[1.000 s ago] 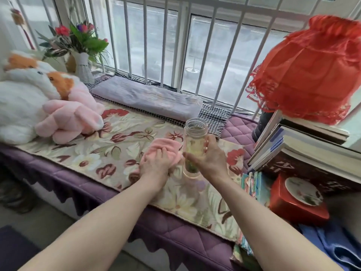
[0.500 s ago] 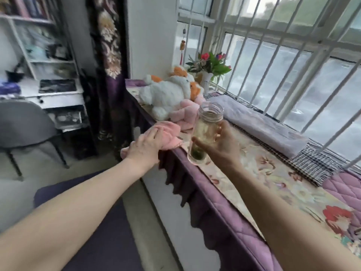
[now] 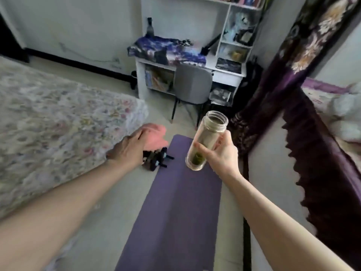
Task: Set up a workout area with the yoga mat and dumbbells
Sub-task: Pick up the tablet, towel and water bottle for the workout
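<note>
dumbbells [image 3: 156,159] partly behind left hand [image 3: 139,146], blurred bed [image 3: 58,122]

A purple mat [image 3: 181,202] is laid flat and unrolled on the floor [image 3: 109,222], running lengthwise away from the camera. Black dumbbells [image 3: 156,159] are set on the floor just beside its far left corner, partly hidden and blurred.
</note>
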